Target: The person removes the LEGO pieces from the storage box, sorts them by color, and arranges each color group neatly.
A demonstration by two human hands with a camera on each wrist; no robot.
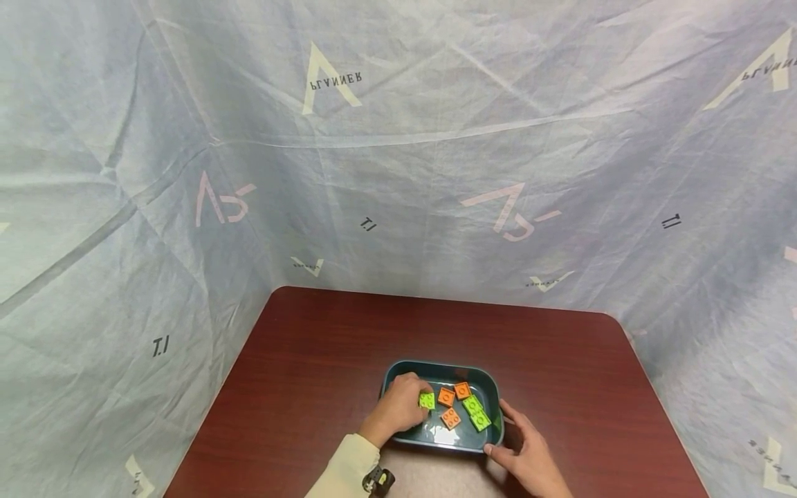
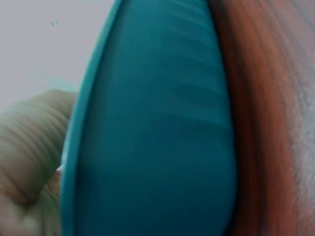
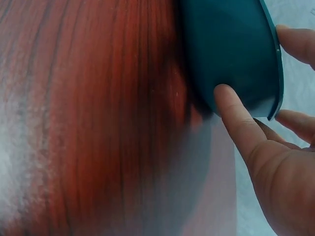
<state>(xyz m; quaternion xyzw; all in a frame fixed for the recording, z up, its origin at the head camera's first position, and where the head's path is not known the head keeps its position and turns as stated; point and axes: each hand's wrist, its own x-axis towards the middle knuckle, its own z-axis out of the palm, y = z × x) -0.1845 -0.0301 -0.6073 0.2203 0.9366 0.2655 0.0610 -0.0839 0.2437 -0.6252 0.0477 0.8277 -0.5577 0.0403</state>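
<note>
A dark teal tray (image 1: pixel 436 446) stands near the front of the table, its outer wall (image 2: pixel 157 123) filling the left wrist view. Inside the tray, my left hand (image 1: pixel 401 403) pinches a small green toy brick (image 1: pixel 426 400) at the left. Beside it lie three orange bricks (image 1: pixel 445 396) and two green bricks (image 1: pixel 472 404) that touch each other. Extended fingers and thumb of my right hand (image 1: pixel 526 449) touch the tray's front right corner from outside. In the right wrist view, one straight digit (image 3: pixel 236 113) rests against the tray's outer wall.
The dark red wood-grain table (image 1: pixel 311 346) has rounded far corners. Grey printed sheeting (image 1: pixel 405 173) hangs behind it and on both sides. A pale sleeve (image 1: pixel 345 467) and a black wrist device (image 1: pixel 378 480) are on the left arm.
</note>
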